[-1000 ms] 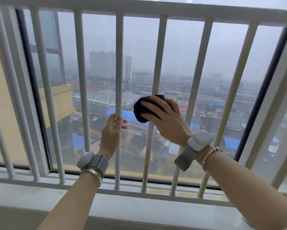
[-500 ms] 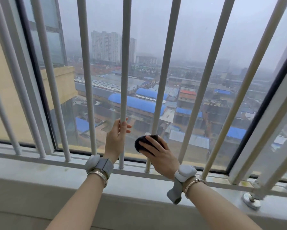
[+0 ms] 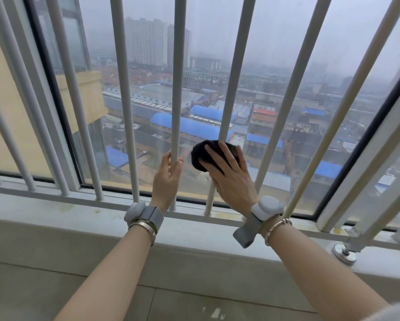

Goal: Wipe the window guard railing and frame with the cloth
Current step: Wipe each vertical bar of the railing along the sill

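White vertical bars of the window guard railing (image 3: 233, 72) run from a bottom rail up past the top of the view, in front of the glass and its dark window frame (image 3: 55, 107). My right hand (image 3: 229, 174) presses a dark cloth (image 3: 200, 155) around the lower part of one middle bar, fingers spread over it. My left hand (image 3: 169, 179) grips the neighbouring bar (image 3: 178, 89) to the left, just above the bottom rail. Both wrists carry grey bands and bracelets.
A pale sill ledge (image 3: 55, 228) lies under the bottom rail (image 3: 62, 199). At the right, a slanted white frame post (image 3: 365, 163) meets a round metal foot (image 3: 344, 253) bolted to the ledge. A city lies beyond the glass.
My right hand slid the cloth down the bar from mid height to near the bottom rail, then slightly back up. My view tilted down. The left hand kept hold of its bar.
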